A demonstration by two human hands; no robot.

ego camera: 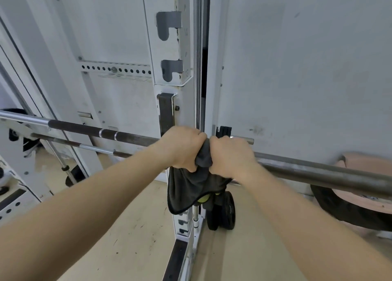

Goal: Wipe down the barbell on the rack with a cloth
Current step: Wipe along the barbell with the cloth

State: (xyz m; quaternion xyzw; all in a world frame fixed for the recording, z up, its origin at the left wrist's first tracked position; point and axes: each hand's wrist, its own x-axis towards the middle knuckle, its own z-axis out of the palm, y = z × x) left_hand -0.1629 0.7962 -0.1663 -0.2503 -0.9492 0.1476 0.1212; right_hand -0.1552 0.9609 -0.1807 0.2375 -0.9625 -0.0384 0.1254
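A long steel barbell (84, 129) lies across the white rack (182, 102), running from the left edge to the lower right. A dark grey cloth (186, 187) is wrapped over the bar beside the rack's upright, its loose end hanging down. My left hand (182, 148) grips the cloth round the bar. Right beside it, almost touching, my right hand (231, 157) grips the same cloth and bar. The bar under both hands is hidden.
A second, thinner bar (84, 147) runs below the barbell on the left. Small black weight plates (224, 210) stand at the upright's foot. A large plate (356, 196) leans against the wall at the right. Hook slots (169, 24) line the upright above.
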